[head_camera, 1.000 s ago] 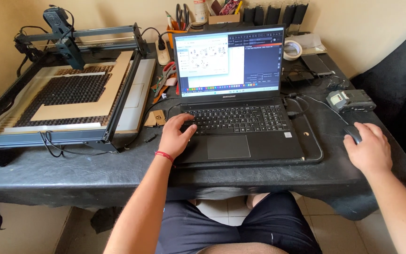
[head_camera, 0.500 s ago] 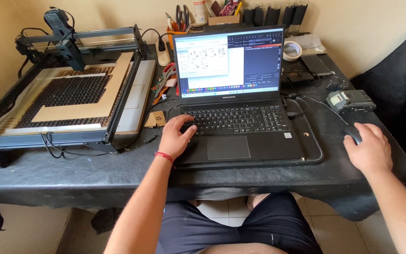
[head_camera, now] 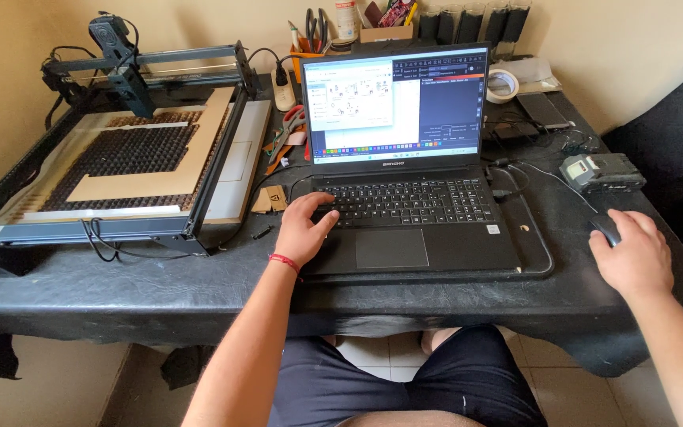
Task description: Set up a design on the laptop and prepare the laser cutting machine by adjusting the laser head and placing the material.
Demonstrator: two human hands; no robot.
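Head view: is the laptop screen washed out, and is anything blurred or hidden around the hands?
Head view: the laptop screen is bright but readable, no glare; daylight is even with soft shadows; the left hand on the keyboard is sharp; the right hand covers most of the mouse; edges bow slightly.

The left hand (head_camera: 303,229) lies palm down, forearm stretched forward from the lower middle, a thin red band round its wrist; its fingers (head_camera: 327,215) are loosely spread and slightly curled. The right hand (head_camera: 632,255) lies palm down far to the right, fingers together, cupped downward, forearm entering from the lower right corner.
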